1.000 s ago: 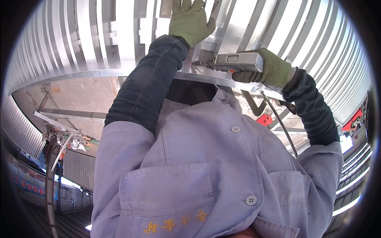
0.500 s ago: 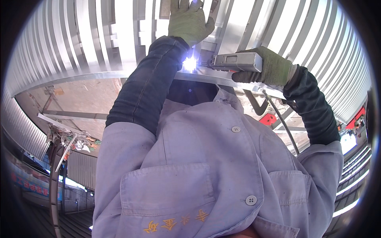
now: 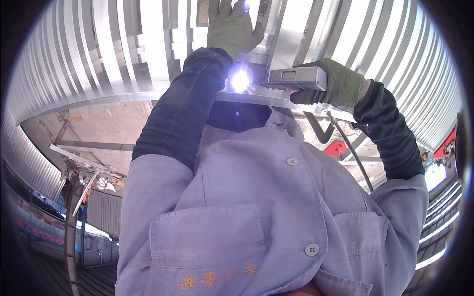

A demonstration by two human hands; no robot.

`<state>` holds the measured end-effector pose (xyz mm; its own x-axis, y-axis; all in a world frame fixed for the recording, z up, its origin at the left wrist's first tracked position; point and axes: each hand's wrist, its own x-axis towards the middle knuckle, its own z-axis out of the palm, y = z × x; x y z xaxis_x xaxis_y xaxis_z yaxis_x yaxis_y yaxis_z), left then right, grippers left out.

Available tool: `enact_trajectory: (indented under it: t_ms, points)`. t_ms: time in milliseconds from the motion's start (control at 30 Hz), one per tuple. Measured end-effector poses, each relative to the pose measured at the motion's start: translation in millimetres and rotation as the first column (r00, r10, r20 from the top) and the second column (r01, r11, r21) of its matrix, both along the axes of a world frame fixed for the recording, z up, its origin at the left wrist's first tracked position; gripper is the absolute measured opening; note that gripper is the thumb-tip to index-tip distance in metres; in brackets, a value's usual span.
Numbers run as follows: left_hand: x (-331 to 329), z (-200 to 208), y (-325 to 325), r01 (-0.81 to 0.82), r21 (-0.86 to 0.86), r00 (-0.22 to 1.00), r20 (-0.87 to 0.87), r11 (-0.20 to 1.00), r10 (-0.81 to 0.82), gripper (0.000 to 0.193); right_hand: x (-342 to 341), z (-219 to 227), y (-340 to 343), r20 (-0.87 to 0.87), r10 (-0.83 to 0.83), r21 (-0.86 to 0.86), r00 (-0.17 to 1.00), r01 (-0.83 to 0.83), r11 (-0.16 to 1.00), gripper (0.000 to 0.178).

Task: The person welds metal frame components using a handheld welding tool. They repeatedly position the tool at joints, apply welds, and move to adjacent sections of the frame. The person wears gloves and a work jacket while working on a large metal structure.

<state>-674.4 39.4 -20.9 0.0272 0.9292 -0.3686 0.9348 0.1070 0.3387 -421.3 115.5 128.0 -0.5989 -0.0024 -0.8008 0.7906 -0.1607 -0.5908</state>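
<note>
Plainly, in the head view, the right hand in a dull green knitted glove [image 3: 343, 81] is wrapped around a boxy silver-grey metal hand tool [image 3: 298, 78], which lies crosswise just beyond the near edge of a pale, shiny panel of parallel metal slats [image 3: 291, 37]. The tool's narrow tip points left, and a dazzling white-violet arc [image 3: 241, 81] glows at its end, close to the flat metal rail [image 3: 126, 96] along that edge; the glare hides the exact contact point. Beyond the arc, well apart from the right hand, the left hand in a matching green glove [image 3: 231, 34] has its fingers spread over the slats, their tips running out of view; whether it presses on them cannot be told. A pale lavender buttoned jacket [image 3: 237, 172] fills the space below the near edge.
</note>
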Motion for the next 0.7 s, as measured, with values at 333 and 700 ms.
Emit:
enact_trajectory:
  t_ms: [333, 700]
  points:
    - [7.2, 22.4, 5.9, -0.115, -0.019, 0.993, 0.027, 0.993, 0.116, 0.072, 5.0, 1.1, 5.0, 0.032, 0.026, -0.024, 0.999, -0.025, 0.999, 0.063]
    - [-1.9, 0.3, -15.0, 0.094, 0.325, 0.994, -0.077, 0.941, -0.073, 0.049, 113.4, 20.9, 49.0, -0.266, 0.309, 0.52, 0.913, -0.134, 0.844, 0.03]
